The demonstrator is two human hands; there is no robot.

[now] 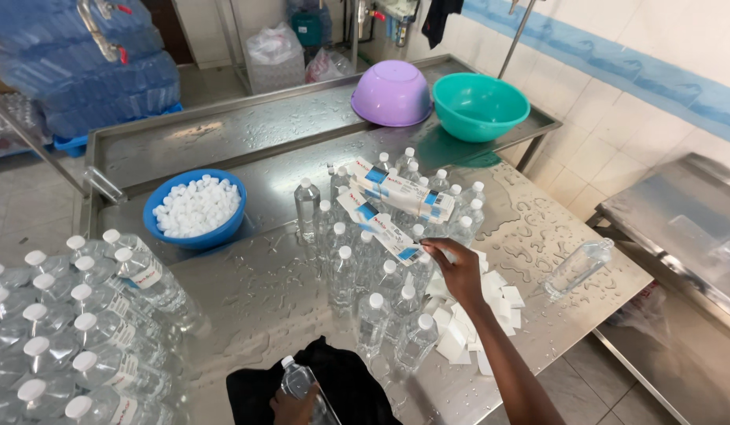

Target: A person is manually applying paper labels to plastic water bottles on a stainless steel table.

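Above the upright bottles — label strip pinched in right-hand fingers.

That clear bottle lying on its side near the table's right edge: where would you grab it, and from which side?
Grip the clear bottle across its mid-body, coming from above. It lies on its side, alone on the wet steel table, so the round body is exposed on all sides. Its neck end is too blurred to judge.

bowls: one purple, one teal, one blue filled with white caps
bottles: clear with white caps
labels: white with blue and red patches
surface: silvery grey steel, speckled with water drops
cloth: black
wall tiles: white with a blue band
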